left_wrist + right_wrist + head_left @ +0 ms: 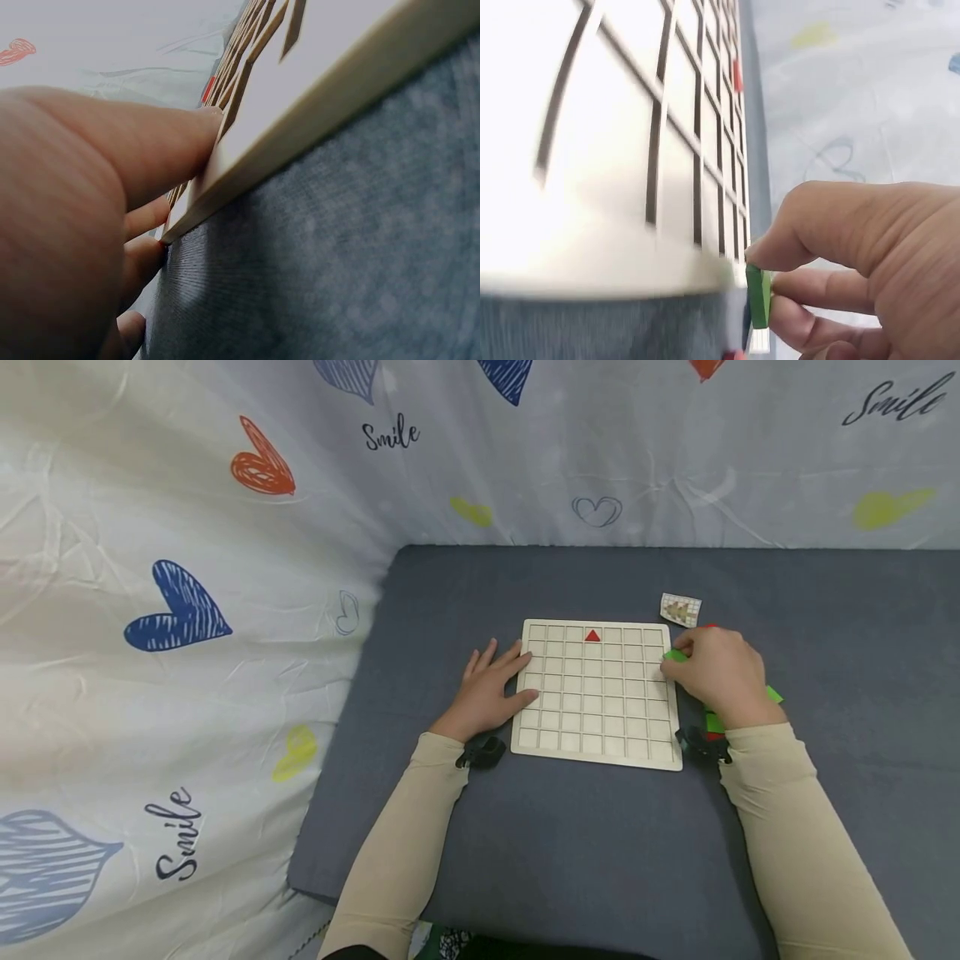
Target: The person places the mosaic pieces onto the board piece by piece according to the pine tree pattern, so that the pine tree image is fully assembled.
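Where your left hand (489, 689) spreads: the board (592, 703).
Your right hand (718, 670): pinches green piece (758, 296) (placing, seemingly).
Board: likely alignment next.

Left grip (82, 195) on gridded board (311, 79)

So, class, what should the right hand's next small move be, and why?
Probably shift the green piece left over the gridded board: the right hand pinches it by the board's right edge, the left hand touches the opposite edge, and the grid shows only a red triangle.
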Motion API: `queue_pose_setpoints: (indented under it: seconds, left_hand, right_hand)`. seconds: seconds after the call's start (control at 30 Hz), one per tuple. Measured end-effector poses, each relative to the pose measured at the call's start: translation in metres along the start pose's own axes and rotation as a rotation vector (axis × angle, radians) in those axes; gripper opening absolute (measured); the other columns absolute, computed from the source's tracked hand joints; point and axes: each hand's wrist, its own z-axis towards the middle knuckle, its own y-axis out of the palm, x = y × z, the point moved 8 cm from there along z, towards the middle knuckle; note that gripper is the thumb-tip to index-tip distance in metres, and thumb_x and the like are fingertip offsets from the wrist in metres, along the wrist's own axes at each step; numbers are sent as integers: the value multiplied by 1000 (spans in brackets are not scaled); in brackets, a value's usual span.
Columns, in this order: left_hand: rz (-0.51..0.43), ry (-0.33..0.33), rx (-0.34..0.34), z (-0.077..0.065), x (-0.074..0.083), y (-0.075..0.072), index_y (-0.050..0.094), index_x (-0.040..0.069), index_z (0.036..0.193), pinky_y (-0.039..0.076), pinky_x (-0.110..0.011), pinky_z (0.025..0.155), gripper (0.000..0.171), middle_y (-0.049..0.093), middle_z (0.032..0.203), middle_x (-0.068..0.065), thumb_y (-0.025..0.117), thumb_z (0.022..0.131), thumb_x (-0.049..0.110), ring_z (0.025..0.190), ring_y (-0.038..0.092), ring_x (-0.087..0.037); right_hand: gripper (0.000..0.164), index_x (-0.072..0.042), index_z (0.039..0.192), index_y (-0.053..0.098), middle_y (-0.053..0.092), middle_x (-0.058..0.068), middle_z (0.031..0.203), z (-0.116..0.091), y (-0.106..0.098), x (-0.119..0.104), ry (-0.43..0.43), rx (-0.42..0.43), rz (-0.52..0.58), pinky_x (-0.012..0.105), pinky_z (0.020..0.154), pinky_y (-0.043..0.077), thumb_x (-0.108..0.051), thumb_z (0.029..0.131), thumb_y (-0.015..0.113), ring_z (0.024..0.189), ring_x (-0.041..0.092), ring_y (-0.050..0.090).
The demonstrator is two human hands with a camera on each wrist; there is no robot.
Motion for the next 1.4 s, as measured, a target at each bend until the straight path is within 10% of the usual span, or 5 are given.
queue_pose_setpoints:
  seconds: [0.3,0.63,1.4]
  left_hand:
    - [9,4,3,0,-1,0,35,23,166,-13,-46,130,71,18,175,4,62,105,50,164,-5,-27]
    - [-1,7,10,-1,2,-2,37,22,166,-12,-47,130,70,20,175,2,62,105,48,164,-4,-27]
    - [-8,14,18,0,0,-1,38,23,165,-11,-47,130,71,20,175,3,64,104,48,164,-4,-27]
  right_hand:
    - [34,-1,114,77,76,21,110,11,9,-38,-109,-5,4,52,57,54,-20,87,68,93,38,69]
    - [32,-1,118,78,74,20,118,23,31,-70,-245,-98,52,57,80,57,-16,91,69,106,37,68]
    - [19,-8,113,83,74,14,127,23,47,-91,-424,-135,11,58,100,54,-11,97,74,122,38,66]
